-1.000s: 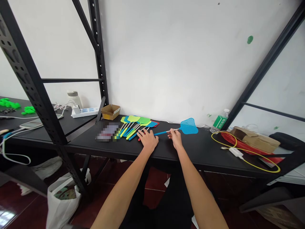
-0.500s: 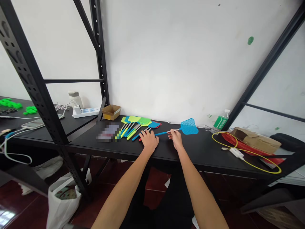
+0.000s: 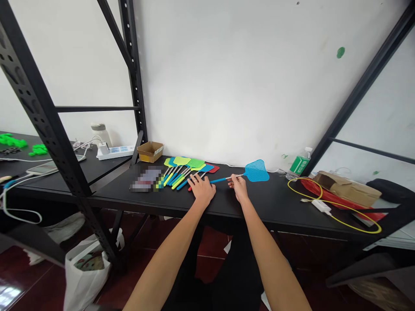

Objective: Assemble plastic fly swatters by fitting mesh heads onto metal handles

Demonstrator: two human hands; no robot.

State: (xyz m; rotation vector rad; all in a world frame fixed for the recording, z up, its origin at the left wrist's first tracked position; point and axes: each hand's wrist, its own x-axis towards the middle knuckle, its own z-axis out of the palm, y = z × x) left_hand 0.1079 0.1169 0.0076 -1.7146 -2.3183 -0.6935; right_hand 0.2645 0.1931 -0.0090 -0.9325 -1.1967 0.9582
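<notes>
My right hand [image 3: 239, 186] pinches the thin metal shaft of a blue fly swatter [image 3: 256, 170], whose mesh head points right toward the wall. The blue handle of this swatter runs left to my left hand [image 3: 201, 190], which hides its end. The left hand lies palm down with fingers spread, over the right side of a row of fly swatters. Several yellow-green [image 3: 182, 160], green [image 3: 196, 163] and blue swatters fan out there, heads toward the wall. A red swatter [image 3: 214, 169] is partly covered by the others, its handle passing under my left fingers.
A small cardboard box [image 3: 151, 152] and a blurred-out flat object [image 3: 146, 179] are at the left of the black table [image 3: 259, 211]. To the right stand a bottle with a green label [image 3: 298, 165], a yellow cable [image 3: 353, 207] and a crumpled carton [image 3: 352, 190]. Black shelf posts [image 3: 48, 116] flank the table.
The head of the red swatter shows more beside the blue one, and the blue handle at the left hand has shifted slightly left. Both hands stay nearly in place.
</notes>
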